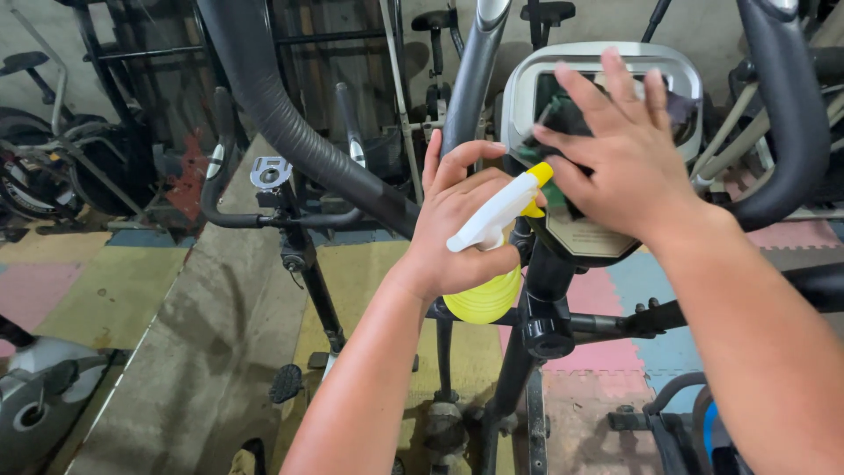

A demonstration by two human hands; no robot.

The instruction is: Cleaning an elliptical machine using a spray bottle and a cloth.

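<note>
My left hand [457, 220] grips a yellow spray bottle [485, 301] with a white trigger head [494, 216] and a yellow nozzle, held just below the console [686, 84] of an exercise machine. My right hand [615, 145] lies flat on the console screen and presses a dark green cloth [554, 119] against it. Most of the cloth is hidden under my palm and fingers.
Thick black handlebars [281, 114] curve up on both sides of the console. Other exercise bikes [290, 220] stand to the left and behind. Coloured foam mats [114, 290] and a concrete strip [220, 325] cover the floor. The machine's black post [536, 334] runs down below the bottle.
</note>
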